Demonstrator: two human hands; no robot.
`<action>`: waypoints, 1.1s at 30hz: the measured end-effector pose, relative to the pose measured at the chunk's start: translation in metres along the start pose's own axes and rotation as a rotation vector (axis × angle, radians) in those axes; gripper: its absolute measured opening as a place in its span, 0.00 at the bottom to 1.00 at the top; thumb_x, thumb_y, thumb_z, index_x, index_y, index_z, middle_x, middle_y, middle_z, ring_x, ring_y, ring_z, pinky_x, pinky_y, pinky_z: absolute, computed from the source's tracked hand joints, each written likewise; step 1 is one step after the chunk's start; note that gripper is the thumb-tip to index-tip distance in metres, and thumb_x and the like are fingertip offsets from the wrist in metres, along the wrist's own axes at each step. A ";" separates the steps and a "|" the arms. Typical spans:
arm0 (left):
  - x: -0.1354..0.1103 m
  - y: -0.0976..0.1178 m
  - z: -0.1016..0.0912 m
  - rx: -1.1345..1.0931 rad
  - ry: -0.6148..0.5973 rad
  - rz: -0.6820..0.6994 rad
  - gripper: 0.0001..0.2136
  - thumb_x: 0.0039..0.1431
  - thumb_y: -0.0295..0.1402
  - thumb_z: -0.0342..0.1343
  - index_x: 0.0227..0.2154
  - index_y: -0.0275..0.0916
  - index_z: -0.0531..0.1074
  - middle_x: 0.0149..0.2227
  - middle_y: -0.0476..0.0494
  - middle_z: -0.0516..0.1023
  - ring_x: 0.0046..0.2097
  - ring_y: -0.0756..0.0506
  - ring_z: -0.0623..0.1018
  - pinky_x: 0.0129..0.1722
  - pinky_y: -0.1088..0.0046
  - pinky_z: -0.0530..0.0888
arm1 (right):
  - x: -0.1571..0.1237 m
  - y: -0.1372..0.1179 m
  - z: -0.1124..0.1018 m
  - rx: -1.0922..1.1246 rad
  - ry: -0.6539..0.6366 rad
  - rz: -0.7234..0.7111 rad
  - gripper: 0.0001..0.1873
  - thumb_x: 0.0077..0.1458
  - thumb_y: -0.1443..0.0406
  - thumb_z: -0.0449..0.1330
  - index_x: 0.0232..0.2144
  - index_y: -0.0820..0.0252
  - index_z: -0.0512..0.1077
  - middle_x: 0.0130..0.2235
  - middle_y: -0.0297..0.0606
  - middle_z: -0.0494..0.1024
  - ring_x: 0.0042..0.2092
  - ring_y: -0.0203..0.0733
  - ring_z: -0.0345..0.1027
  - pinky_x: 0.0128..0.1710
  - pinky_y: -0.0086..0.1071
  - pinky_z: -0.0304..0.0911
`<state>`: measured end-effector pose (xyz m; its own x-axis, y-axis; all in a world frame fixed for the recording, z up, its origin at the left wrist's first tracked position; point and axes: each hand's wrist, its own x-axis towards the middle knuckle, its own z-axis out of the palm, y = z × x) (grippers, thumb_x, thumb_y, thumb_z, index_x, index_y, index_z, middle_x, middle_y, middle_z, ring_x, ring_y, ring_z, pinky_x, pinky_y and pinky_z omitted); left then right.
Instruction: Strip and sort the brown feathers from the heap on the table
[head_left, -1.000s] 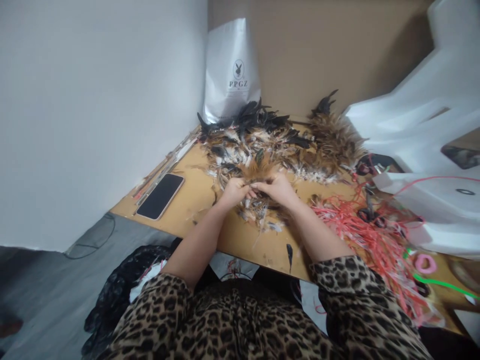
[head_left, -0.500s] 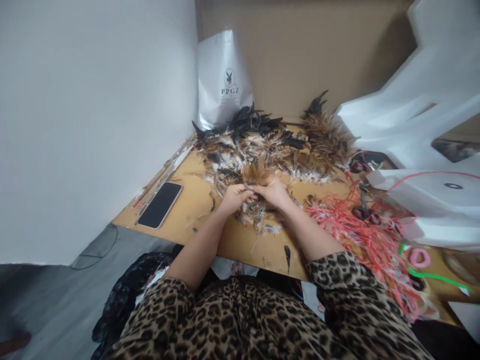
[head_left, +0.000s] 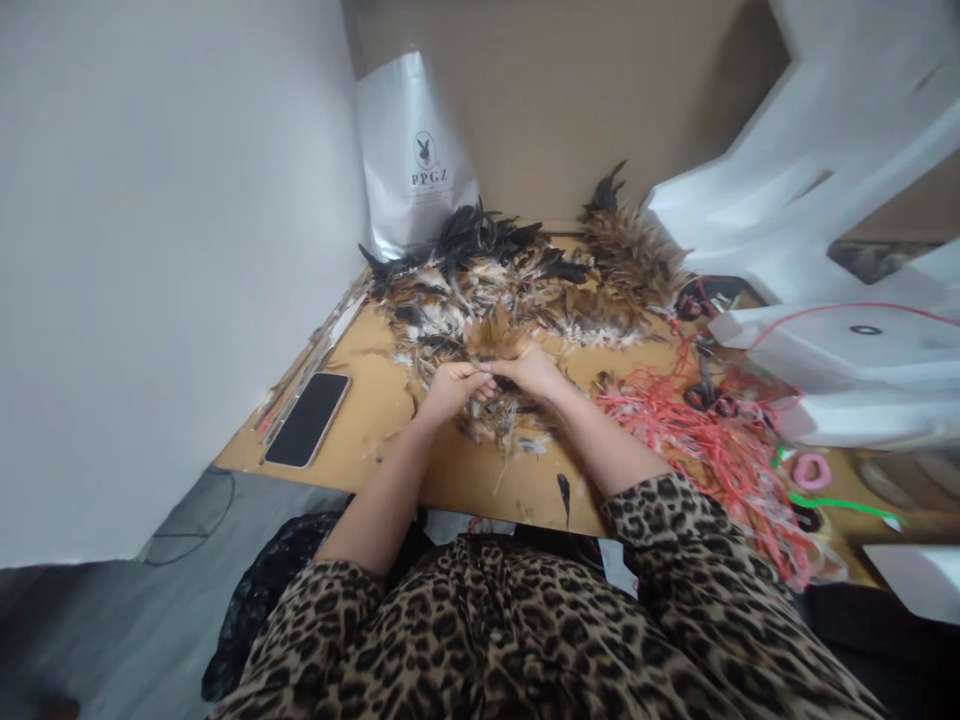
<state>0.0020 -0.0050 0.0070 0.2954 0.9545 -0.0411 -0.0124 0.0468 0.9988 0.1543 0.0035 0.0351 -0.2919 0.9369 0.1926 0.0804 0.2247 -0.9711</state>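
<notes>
Both hands meet over the wooden table. My left hand (head_left: pixel 452 388) is closed in a pinch at the base of a small bunch of brown feathers (head_left: pixel 491 335). On the other side of the same bunch, my right hand (head_left: pixel 531 368) also pinches the base, its fingertips touching the left ones. The feather tips fan out away from me. Below the hands lie loose fluffy feathers (head_left: pixel 510 425). Just beyond them spreads a big heap of black, brown and white feathers (head_left: pixel 465 290). The exact hold on the quills is hidden by the fingers.
A phone (head_left: pixel 308 420) lies on the left of the table (head_left: pixel 480 490). Behind the heap stands a silver bag (head_left: pixel 412 150). At right are tangled pink strips (head_left: pixel 697 440), scissors (head_left: pixel 709 390), a pink ring (head_left: pixel 811 471) and white foam pieces (head_left: pixel 840 345). A wall (head_left: pixel 172 250) borders the left.
The whole scene has shifted left in view as the head turned slightly right. Both hands keep their pinch on the brown feathers, with hardly any movement against the table.
</notes>
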 end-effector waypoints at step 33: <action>0.011 -0.016 -0.017 -0.431 0.186 0.056 0.11 0.43 0.34 0.62 0.29 0.32 0.74 0.24 0.48 0.75 0.23 0.58 0.71 0.21 0.84 0.65 | -0.090 -0.034 -0.134 -0.957 -0.108 0.349 0.09 0.43 0.61 0.58 0.25 0.59 0.76 0.27 0.35 0.77 0.29 0.37 0.68 0.30 0.28 0.58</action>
<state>-0.0107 0.0101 -0.0101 0.1068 0.9938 -0.0303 -0.4303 0.0737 0.8997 0.3053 -0.0523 0.0699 -0.1874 0.9724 -0.1389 0.8904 0.1084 -0.4421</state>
